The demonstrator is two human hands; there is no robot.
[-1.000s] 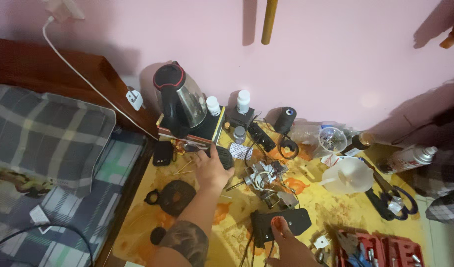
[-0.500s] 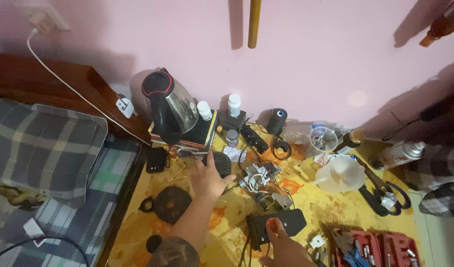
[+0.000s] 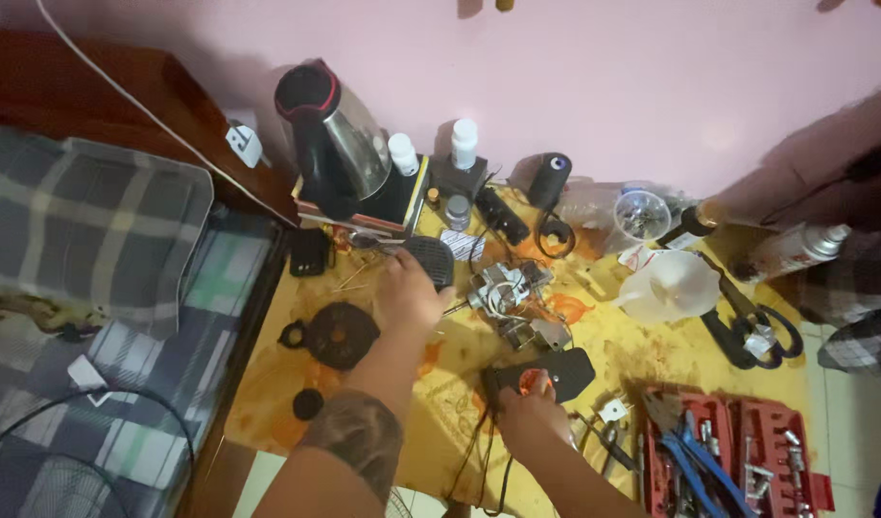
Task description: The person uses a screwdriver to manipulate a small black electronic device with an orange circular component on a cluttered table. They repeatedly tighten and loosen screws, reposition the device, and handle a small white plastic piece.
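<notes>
From the head view, the left hand (image 3: 412, 295) has slid a little toward twelve o'clock, fingers curled down on the black ribbed part (image 3: 431, 259) beside the kettle (image 3: 330, 144), while the right hand (image 3: 529, 417) at five o'clock stays pressed, fingers together, on the black device (image 3: 556, 369), so both holds look settled.

A home room is serving as a repair corner: a plaid mattress (image 3: 85, 288) is lying beside a yellow cloth (image 3: 652, 350) on the floor, where a kettle (image 3: 330, 139), scissors (image 3: 752, 321), a red toolbox (image 3: 748, 460) and loose parts (image 3: 508, 293) are sitting against a pink wall (image 3: 652, 86).
</notes>
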